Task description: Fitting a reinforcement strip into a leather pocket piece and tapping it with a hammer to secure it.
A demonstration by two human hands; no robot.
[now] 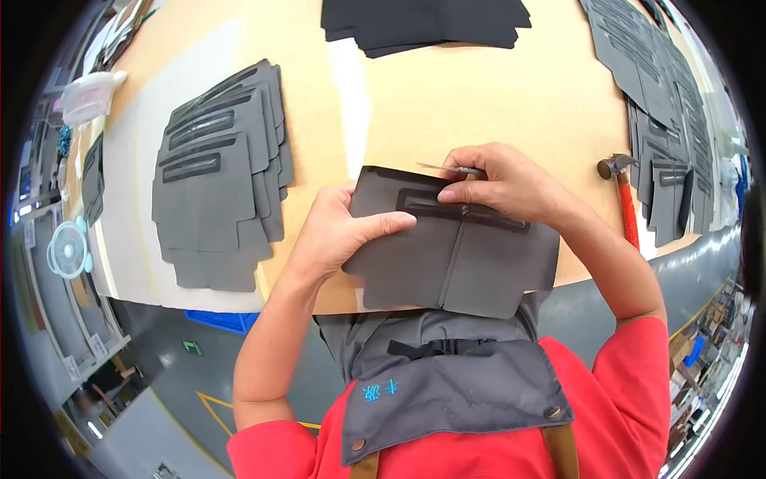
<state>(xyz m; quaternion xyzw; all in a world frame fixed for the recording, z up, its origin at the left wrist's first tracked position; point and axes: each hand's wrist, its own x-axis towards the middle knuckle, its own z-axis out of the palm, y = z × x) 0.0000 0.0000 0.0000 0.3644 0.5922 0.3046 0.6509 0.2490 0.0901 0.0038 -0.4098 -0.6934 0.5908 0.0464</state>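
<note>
A dark grey cut fabric panel (447,263) with a long slot near its top lies at the table's near edge, hanging slightly over it. My left hand (339,231) rests flat on the panel's left part, thumb pointing right. My right hand (499,184) sits at the panel's top edge and pinches a thin metal tool (447,168) whose tip points left, just above the slot.
A fanned stack of matching grey panels (219,184) lies to the left. More grey pieces (662,104) line the right side, black sheets (423,20) lie at the far edge. A red-handled hammer (625,199) lies at the right. A small fan (68,249) is at far left.
</note>
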